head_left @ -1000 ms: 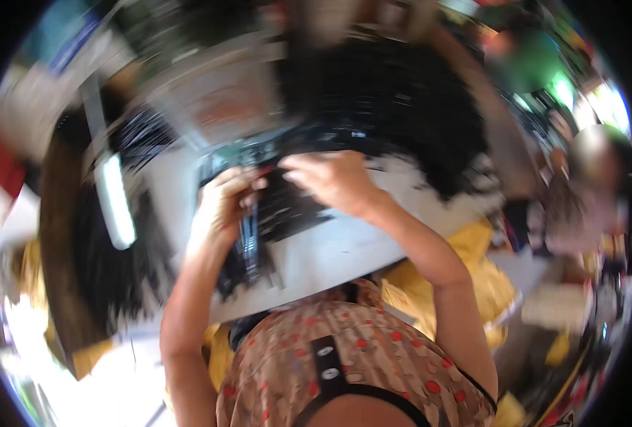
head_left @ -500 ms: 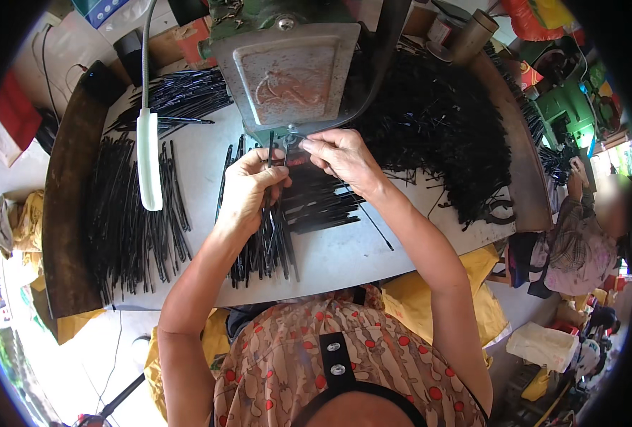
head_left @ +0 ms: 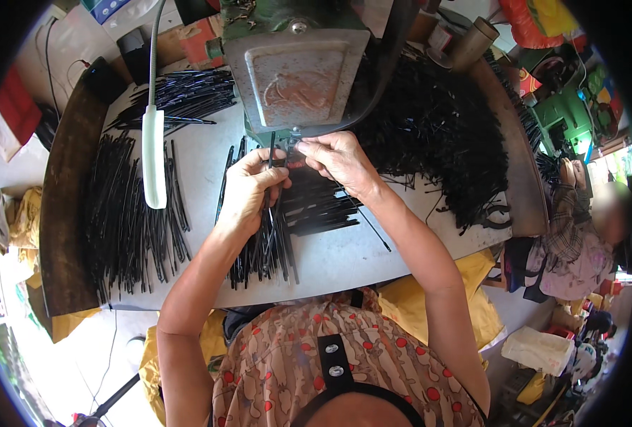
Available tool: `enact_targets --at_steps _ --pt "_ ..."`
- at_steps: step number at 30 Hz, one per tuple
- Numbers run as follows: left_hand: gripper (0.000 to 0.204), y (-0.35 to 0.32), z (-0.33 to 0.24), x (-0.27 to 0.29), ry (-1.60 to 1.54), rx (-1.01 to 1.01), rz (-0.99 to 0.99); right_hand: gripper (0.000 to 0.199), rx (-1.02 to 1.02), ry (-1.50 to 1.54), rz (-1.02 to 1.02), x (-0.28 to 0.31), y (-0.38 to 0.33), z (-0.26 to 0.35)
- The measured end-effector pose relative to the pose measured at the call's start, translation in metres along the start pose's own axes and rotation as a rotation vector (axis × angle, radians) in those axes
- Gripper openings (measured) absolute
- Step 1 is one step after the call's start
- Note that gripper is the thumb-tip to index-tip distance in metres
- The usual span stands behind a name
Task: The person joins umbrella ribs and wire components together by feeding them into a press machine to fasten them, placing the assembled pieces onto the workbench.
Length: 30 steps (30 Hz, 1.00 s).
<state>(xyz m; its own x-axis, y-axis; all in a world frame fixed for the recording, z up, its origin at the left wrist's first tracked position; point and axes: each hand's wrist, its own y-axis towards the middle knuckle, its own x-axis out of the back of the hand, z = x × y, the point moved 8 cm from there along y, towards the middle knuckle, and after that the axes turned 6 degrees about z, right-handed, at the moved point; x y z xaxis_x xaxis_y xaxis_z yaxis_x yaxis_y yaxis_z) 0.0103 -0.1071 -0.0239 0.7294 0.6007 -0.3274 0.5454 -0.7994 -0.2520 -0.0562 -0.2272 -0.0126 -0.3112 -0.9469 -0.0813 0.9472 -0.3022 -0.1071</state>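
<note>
My left hand (head_left: 248,191) grips a thin black rod (head_left: 269,213) that runs upright toward the foot of a grey metal press (head_left: 298,75). My right hand (head_left: 337,162) pinches the rod's upper end just under the press head. Below my hands lies a bundle of black rods (head_left: 262,245) on the white table (head_left: 344,260). A fan of shorter black rods (head_left: 323,210) lies under my right wrist.
A large heap of tangled black rods (head_left: 437,135) fills the table's right side. More rods lie in rows at the left (head_left: 127,213) and back left (head_left: 181,96). A white tube lamp (head_left: 153,156) hangs over the left. Another person (head_left: 586,242) sits at far right.
The view has steadied from a blur. My hands have stayed at the press foot, with the rod held upright between them.
</note>
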Motion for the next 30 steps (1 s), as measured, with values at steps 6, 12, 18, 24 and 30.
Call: enact_targets --at_steps 6,12,18,24,30 --pt "0.020 0.001 0.001 0.000 0.019 -0.009 0.006 0.017 -0.027 -0.018 -0.018 0.000 0.000 -0.004" --pt "0.014 -0.001 0.000 0.001 0.056 -0.001 -0.008 0.019 -0.124 0.015 -0.039 -0.001 -0.006 -0.004" --pt "0.019 -0.004 0.000 0.005 0.097 0.019 0.031 0.018 -0.152 0.120 0.005 -0.008 -0.018 -0.009" --pt "0.019 0.003 0.003 -0.003 0.011 -0.077 0.027 0.014 -0.090 0.158 0.008 -0.013 -0.011 -0.008" --pt "0.020 0.006 0.002 -0.004 0.004 -0.098 -0.012 0.014 -0.033 0.211 -0.020 -0.015 -0.007 -0.009"
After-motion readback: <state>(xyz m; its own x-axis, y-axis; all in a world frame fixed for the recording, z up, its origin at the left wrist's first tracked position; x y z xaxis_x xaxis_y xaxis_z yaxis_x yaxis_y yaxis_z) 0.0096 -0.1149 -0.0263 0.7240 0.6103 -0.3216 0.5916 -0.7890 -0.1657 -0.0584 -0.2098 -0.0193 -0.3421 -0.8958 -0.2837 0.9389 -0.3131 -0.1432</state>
